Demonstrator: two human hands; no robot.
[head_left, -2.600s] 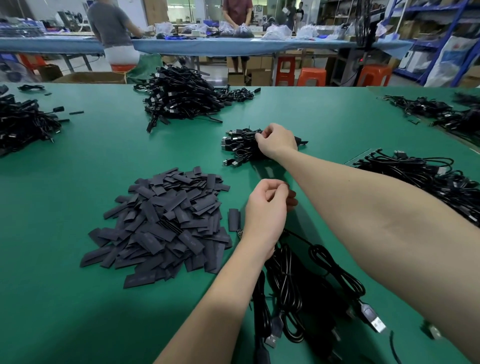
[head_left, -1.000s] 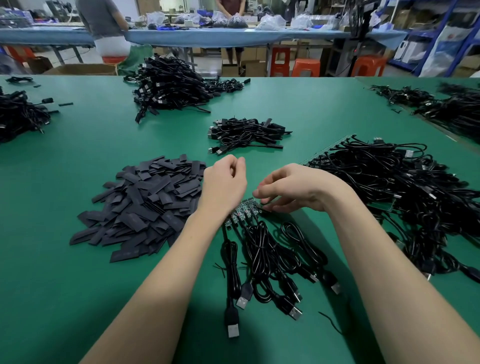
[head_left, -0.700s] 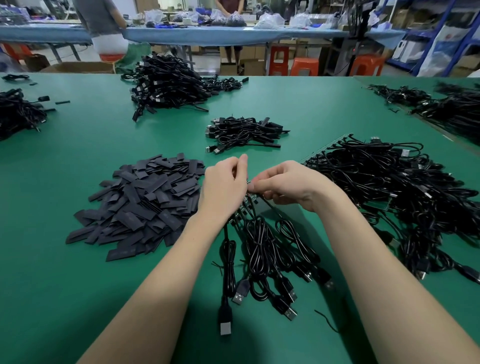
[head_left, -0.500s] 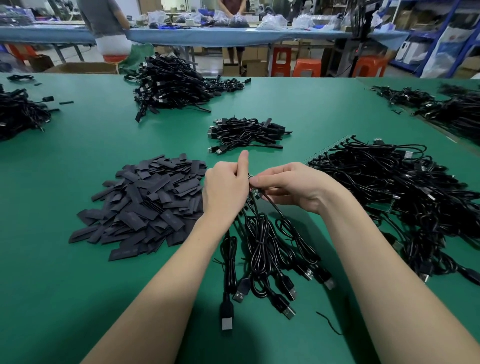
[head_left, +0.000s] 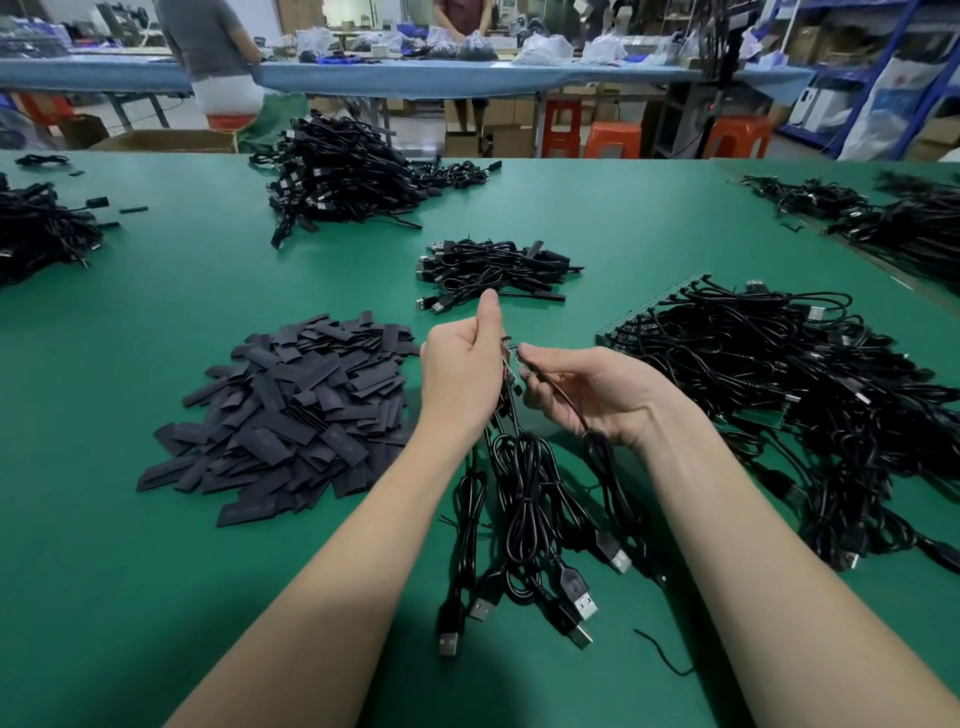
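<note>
Left hand (head_left: 462, 374) grips the probably light, floppy cable bunch (head_left: 522, 483); right hand (head_left: 592, 395) pinches one fragile-looking board end (head_left: 523, 365), best held by its edges.

Bare table (head_left: 156, 597) left of held cables (head_left: 524, 493)

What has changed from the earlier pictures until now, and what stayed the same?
The right hand came back from the small cable pile to the left hand. Together they lifted the cable ends with small boards off the table; the left grips the bunch, the right pinches one board. The black sleeves and large cable heap stayed put.
</note>
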